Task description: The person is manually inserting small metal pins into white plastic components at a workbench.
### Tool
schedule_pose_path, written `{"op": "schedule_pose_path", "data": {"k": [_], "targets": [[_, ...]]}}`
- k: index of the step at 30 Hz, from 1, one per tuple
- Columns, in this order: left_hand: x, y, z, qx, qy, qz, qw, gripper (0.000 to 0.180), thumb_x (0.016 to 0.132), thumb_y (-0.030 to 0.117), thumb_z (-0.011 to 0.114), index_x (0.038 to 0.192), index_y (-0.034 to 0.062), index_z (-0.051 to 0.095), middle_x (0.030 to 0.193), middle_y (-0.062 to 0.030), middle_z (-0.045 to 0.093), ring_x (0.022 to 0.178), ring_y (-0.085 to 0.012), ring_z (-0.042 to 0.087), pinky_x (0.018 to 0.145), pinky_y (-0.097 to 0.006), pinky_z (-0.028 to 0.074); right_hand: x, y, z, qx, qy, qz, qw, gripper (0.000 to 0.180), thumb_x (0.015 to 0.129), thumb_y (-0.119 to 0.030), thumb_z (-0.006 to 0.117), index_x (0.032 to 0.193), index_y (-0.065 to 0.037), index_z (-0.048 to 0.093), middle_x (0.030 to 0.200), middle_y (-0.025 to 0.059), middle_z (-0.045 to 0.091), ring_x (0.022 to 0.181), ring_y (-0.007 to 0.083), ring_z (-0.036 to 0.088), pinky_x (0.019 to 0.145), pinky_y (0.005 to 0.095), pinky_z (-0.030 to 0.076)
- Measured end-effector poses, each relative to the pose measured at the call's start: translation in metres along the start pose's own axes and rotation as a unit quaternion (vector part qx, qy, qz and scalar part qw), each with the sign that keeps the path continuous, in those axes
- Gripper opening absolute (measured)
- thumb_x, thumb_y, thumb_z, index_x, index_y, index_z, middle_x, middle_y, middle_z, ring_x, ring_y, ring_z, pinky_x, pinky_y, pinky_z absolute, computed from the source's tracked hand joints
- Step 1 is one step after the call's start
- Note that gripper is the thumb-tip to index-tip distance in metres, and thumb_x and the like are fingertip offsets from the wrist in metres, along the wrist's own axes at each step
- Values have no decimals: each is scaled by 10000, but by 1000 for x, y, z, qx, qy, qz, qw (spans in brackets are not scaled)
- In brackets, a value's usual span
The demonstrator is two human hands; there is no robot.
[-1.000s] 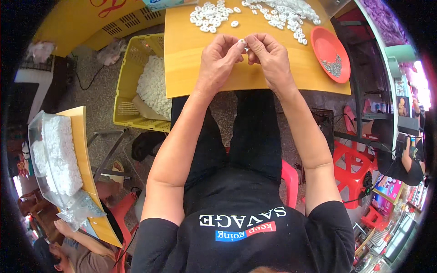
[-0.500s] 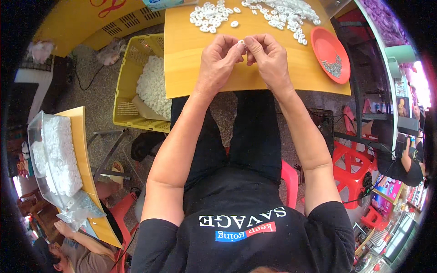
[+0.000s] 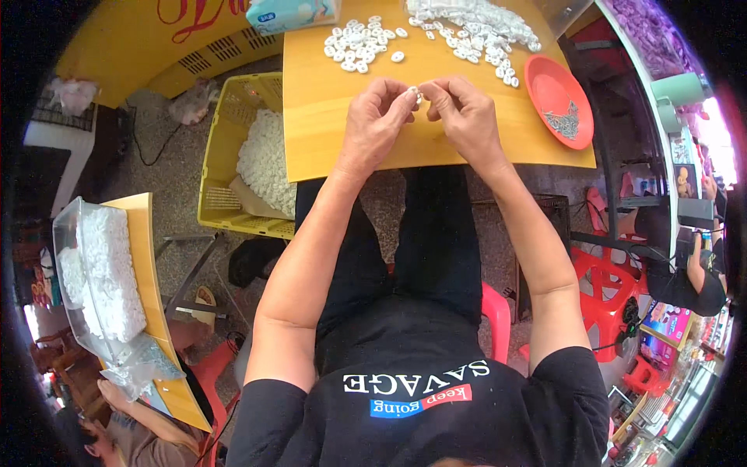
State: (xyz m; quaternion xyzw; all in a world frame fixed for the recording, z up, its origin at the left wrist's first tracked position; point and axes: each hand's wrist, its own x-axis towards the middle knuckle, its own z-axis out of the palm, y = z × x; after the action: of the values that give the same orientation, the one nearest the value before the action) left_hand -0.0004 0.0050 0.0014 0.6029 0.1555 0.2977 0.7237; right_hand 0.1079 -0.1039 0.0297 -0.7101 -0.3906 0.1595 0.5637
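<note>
Above the near part of the yellow table [image 3: 327, 148], my left hand [image 3: 372, 126] pinches a small white oval plastic piece [image 3: 415, 94] between thumb and forefinger. Close to its right side is my right hand [image 3: 470, 123], its thumb and fingers drawn together; whatever they hold is too small to make out. Beyond my hands lie a loose group of white oval pieces [image 3: 356, 45] with dark centres and a larger heap of them [image 3: 478, 23]. On the right, a red plate [image 3: 545, 82] bears a pile of small thin metal parts [image 3: 566, 124].
A yellow crate [image 3: 214, 156] full of white pieces [image 3: 268, 159] stands left of the table. A blue-white soft pack [image 3: 292, 12] lies at the far edge. Farther left, a clear bin [image 3: 66, 257] sits by another person [image 3: 148, 436]. Red stools [image 3: 603, 292] stand right.
My hands have come slightly nearer to me, and a small gap now shows between their fingertips. The white piece stays in my left fingers. The view has shifted a little.
</note>
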Motion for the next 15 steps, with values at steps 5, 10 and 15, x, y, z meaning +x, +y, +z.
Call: {"op": "schedule_pose_path", "data": {"k": [5,10,15], "targets": [[-1,2,-2,-13,-27,-6,1000,174,929,158,621,940,-14,594,805,-37,631,705,-87,588,652,-230,500,8,-3,-3,-216,27,-268,938,73,865,-54,627,846,1,583,776,145,563,707,339,575,587,398,470],[-2,1,-5,-52,-15,-8,999,162,927,144,622,937,-15,592,810,-42,635,703,-89,587,655,-225,492,6,-1,18,-204,77,-265,939,96,868,-46,614,811,-7,546,753,140,542,688,351,560,582,423,462],[-2,-2,-6,-69,13,-11,997,148,926,135,624,939,-8,593,822,-47,641,699,-90,583,639,-223,482,8,2,34,-185,117,-259,941,101,865,-49,611,801,-11,543,738,139,526,672,361,542,577,438,451]]}}
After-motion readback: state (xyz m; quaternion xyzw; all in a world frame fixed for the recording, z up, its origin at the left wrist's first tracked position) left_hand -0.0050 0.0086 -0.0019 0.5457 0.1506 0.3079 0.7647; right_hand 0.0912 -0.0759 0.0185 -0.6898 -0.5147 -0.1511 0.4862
